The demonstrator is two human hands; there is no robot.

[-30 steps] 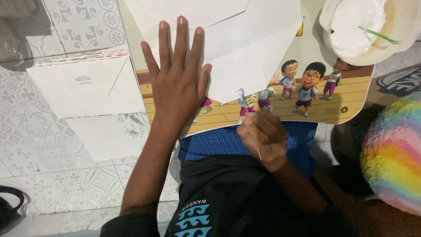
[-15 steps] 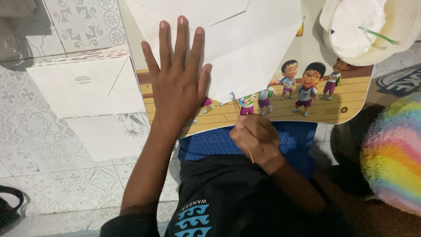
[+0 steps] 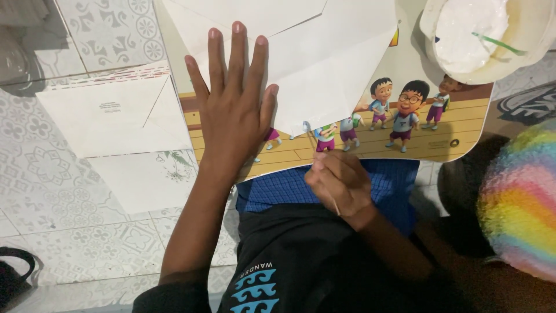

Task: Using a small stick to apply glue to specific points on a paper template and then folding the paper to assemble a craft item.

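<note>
Left hand (image 3: 234, 110) lies flat, palm down, on the white folded paper (image 3: 324, 64), with all five fingers extended and slightly spread; the fingertips point away from the person toward the top of the view. The left forearm runs straight from the lower left of the view up to the wrist, which sits at the near edge of the cartoon-printed board (image 3: 440, 133). The palm covers both the lower left part of the paper and a strip of the board beneath it.

Right hand (image 3: 339, 182) is held at the near edge of the board, just below the paper's lower corner. Its fingers are curled tightly inward around a thin stick-like tool (image 3: 331, 197); only a short pale length of the tool shows below the knuckles, and a small tip shows near the paper's edge. The right wrist bends back toward the body, with the forearm running to the lower right.

White folded paper rests on the board, which lies across the person's lap over blue checked cloth (image 3: 289, 188). A white bowl of white paste (image 3: 480, 35) sits on the board's far right corner. White envelopes (image 3: 110, 116) lie on the tiled floor (image 3: 52, 191) to the left, well apart from both hands.
</note>
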